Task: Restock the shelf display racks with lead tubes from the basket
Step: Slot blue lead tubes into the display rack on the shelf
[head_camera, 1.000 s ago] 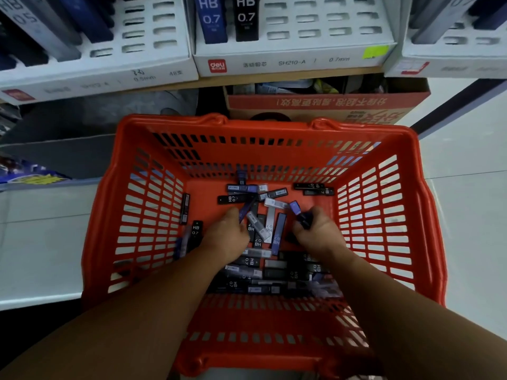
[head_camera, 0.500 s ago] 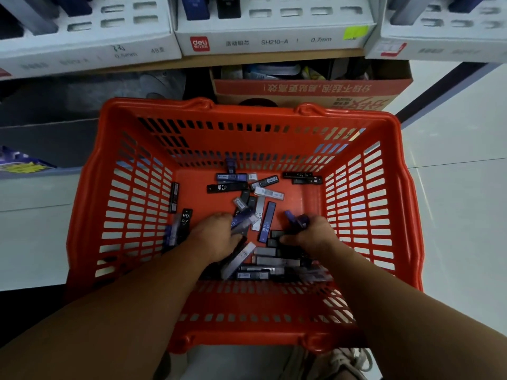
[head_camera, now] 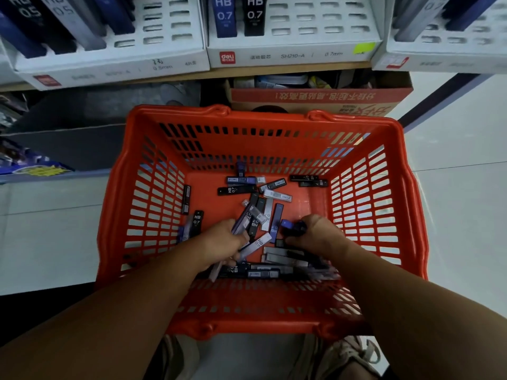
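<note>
Clearly I'm early on: my left hand (head_camera: pixel 222 242) grips some tubes (head_camera: pixel 242 222), my right hand (head_camera: pixel 319 234) pinches a couple, many lie in the basket (head_camera: pixel 269 116), and the racks (head_camera: pixel 301 26) show empty slots.

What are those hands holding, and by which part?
The left hand grips a few grey lead tubes round their middles; the right hand grips blue and black lead tubes, their far ends poking out.

A red-printed cardboard box (head_camera: pixel 315 97) and a laced shoe (head_camera: pixel 352 353) rest on pale floor tiles (head_camera: pixel 455 215).
</note>
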A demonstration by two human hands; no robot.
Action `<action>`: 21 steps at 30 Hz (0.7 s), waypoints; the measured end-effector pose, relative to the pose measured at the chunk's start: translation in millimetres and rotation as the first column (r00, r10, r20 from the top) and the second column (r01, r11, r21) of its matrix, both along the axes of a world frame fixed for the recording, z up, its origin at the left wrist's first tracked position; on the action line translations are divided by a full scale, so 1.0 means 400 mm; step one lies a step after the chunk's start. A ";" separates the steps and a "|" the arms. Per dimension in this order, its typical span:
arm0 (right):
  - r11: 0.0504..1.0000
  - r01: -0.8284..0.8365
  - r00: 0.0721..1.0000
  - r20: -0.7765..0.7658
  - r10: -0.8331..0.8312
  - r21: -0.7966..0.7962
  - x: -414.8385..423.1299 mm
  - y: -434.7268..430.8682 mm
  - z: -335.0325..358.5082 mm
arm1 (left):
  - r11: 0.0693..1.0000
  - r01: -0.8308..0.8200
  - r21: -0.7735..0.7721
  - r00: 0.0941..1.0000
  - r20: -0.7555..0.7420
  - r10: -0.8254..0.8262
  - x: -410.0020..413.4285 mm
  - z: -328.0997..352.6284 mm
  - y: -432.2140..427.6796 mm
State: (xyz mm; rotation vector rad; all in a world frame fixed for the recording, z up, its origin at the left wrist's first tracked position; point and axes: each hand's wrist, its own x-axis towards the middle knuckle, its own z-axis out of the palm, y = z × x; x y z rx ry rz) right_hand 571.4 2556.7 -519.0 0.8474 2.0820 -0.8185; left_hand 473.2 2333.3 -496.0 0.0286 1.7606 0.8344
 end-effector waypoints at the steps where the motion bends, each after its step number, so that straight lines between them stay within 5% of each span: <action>1: 0.994 0.091 0.995 -0.032 -0.093 -0.066 0.003 -0.004 0.009 | 0.999 -0.041 0.015 0.997 0.061 0.040 0.001 0.011 0.000; 8: 0.859 0.415 0.873 -0.135 -0.469 -0.299 -0.032 -0.055 0.154 | 0.995 -0.071 0.075 0.994 0.093 0.064 -0.016 0.127 -0.005; 12: 0.822 0.396 0.843 -0.194 -0.502 -0.409 -0.069 -0.090 0.293 | 0.989 0.047 0.140 0.999 -0.001 -0.047 -0.044 0.251 -0.016; 17: 0.639 0.346 0.747 -0.210 -0.630 -0.687 -0.092 -0.137 0.485 | 0.958 0.246 0.144 0.961 -0.166 -0.222 -0.091 0.443 -0.045; 21: 0.674 0.205 0.749 -0.330 -0.575 -0.709 -0.084 -0.158 0.632 | 0.899 0.424 0.112 0.874 -0.313 -0.373 -0.102 0.616 -0.067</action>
